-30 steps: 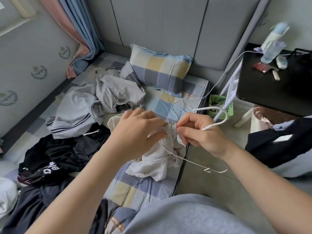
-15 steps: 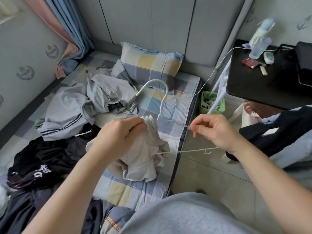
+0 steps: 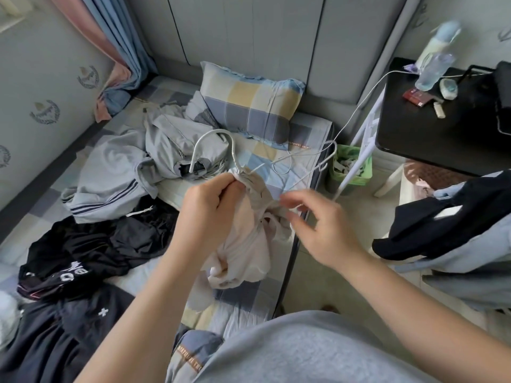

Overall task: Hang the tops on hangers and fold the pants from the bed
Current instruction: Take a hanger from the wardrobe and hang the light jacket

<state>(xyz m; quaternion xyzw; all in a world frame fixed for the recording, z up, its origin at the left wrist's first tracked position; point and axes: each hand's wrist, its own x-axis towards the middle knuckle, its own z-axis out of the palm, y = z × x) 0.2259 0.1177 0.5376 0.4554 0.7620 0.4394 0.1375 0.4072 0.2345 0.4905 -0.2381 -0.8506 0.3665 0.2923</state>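
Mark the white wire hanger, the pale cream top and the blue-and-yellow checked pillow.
white wire hanger (image 3: 213, 132): head view, top of its hook curve.
pale cream top (image 3: 249, 244): head view, bunched fabric of its body.
blue-and-yellow checked pillow (image 3: 249, 98): head view, middle of its front face.

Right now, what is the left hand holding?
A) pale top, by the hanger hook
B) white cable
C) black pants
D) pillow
A: the left hand pinches the pale top just below the hook of the white hanger.
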